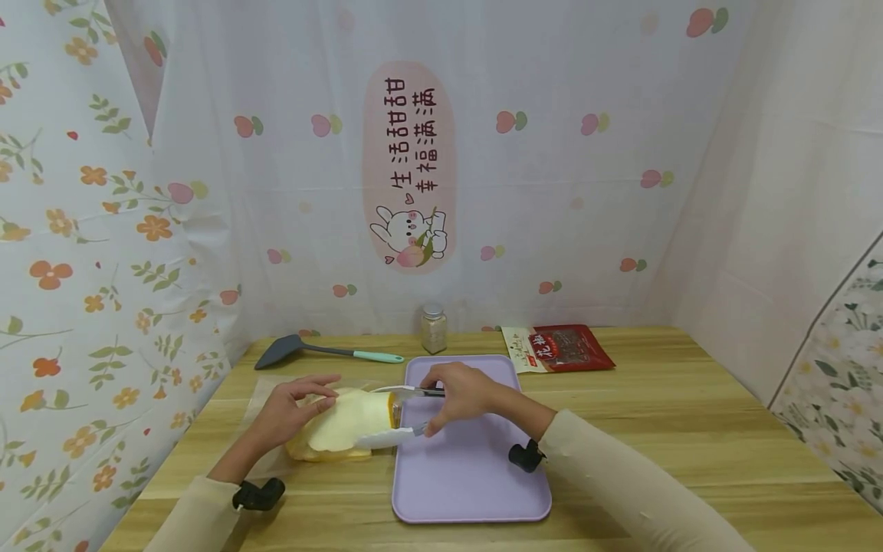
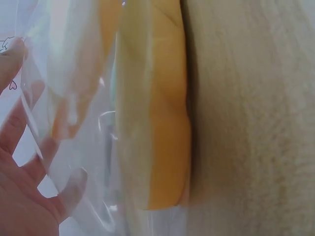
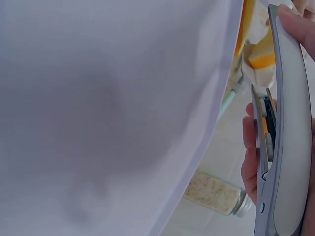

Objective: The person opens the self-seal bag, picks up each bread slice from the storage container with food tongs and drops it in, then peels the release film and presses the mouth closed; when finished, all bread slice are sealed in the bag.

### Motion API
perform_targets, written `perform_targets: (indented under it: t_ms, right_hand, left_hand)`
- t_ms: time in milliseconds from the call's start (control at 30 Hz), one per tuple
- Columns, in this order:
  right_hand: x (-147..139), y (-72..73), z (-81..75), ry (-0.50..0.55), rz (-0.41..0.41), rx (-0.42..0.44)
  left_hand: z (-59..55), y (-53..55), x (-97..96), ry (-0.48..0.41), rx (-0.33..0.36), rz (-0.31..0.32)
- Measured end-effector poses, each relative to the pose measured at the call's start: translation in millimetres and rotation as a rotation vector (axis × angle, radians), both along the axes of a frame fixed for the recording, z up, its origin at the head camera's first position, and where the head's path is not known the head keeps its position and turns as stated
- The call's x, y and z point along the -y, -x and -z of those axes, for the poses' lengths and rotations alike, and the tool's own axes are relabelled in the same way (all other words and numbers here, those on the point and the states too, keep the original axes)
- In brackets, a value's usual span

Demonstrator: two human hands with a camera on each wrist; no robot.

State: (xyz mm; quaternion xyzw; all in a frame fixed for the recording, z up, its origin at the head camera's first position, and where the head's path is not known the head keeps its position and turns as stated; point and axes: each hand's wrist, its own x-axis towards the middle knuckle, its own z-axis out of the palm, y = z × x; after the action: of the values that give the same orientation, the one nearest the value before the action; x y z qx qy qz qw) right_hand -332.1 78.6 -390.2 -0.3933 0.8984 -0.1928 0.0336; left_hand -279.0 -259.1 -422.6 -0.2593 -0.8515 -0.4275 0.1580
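Observation:
Bread slices (image 1: 352,418) with pale yellow faces and orange crust lie in a clear plastic bag (image 2: 93,162) on the left of the table. My left hand (image 1: 293,412) reaches over the bag's left part, fingers stretched out and thumb apart from them. In the left wrist view its fingertips lie against the thin film, beside the bread. My right hand (image 1: 462,397) grips a pair of tongs (image 3: 294,123) by the handles, above the upper left of a lilac tray (image 1: 476,483). The white tong tips are spread on either side of the bread's right end in the head view.
Behind the bread lies a dark spatula (image 1: 283,350) with a mint handle end. A glass jar (image 1: 434,330) with a metal lid stands near the back curtain. The red and white spice packet (image 1: 562,349) lies at the tray's back right corner.

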Motion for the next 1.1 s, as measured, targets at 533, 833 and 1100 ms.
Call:
perform_targets:
  t_ms: [533, 833, 1100]
  right_hand:
    - [20, -0.4, -2.7, -0.029, 0.015, -0.016]
    - [34, -3.3, -6.1, -0.048, 0.034, -0.046]
    - [35, -4.0, -6.1, -0.086, 0.066, -0.051]
  left_hand:
    - [-4.2, 1.8, -2.8, -0.020, 0.017, 0.000]
    - [-4.9, -0.1, -2.7, -0.001, -0.027, -0.020]
    - [-1.1, 4.0, -2.6, 0.011, -0.047, -0.046]
